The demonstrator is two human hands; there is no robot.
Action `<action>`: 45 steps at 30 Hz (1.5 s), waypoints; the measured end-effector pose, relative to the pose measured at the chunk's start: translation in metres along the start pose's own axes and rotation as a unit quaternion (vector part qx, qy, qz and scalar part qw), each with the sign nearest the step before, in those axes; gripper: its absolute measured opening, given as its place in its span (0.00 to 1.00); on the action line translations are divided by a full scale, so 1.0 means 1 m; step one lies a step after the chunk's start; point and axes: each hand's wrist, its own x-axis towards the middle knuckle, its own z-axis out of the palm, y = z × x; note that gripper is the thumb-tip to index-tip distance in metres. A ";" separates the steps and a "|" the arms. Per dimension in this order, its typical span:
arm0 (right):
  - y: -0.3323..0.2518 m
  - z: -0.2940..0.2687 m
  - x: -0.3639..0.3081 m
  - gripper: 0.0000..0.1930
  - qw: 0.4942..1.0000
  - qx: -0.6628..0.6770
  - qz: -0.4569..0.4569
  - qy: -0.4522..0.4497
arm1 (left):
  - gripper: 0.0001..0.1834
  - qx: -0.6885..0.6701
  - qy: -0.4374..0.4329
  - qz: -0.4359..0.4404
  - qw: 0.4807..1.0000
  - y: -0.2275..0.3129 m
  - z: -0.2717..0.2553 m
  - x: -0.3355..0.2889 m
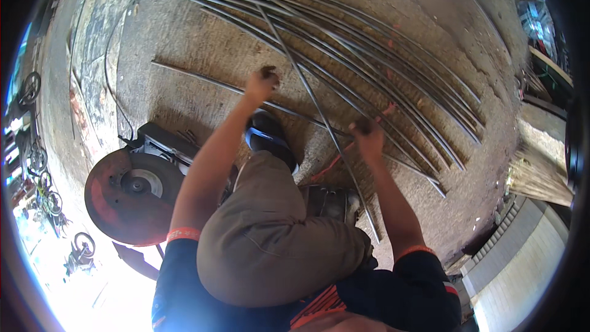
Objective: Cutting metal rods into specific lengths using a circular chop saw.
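I can't tell whether my left hand (263, 84) or right hand (369, 139) grips anything; the rod slanting far-left to near-right (297, 69) looks stiff, springy, best held mid-length.

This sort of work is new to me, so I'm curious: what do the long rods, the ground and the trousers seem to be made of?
Long rods: probably metal, perhaps steel; smooth, grey, with a dull sheen along them.
Ground: likely concrete; matte, rough-textured and cracked-looking in places.
Trousers: cloth, it seems; brownish, matte, with soft folds.
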 end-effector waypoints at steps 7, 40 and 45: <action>0.006 0.072 -0.003 0.12 0.937 -0.290 -0.190 0.031 | 0.23 0.037 -0.029 0.027 0.999 -0.014 0.030 -0.017; -0.039 -0.006 -0.099 0.10 0.887 0.233 0.303 -0.258 | 0.15 -0.166 -0.085 -0.115 0.976 0.008 0.038 -0.099; -0.031 -0.006 -0.086 0.14 0.925 0.067 0.264 -0.265 | 0.14 -0.192 -0.075 -0.080 0.975 0.003 0.028 -0.106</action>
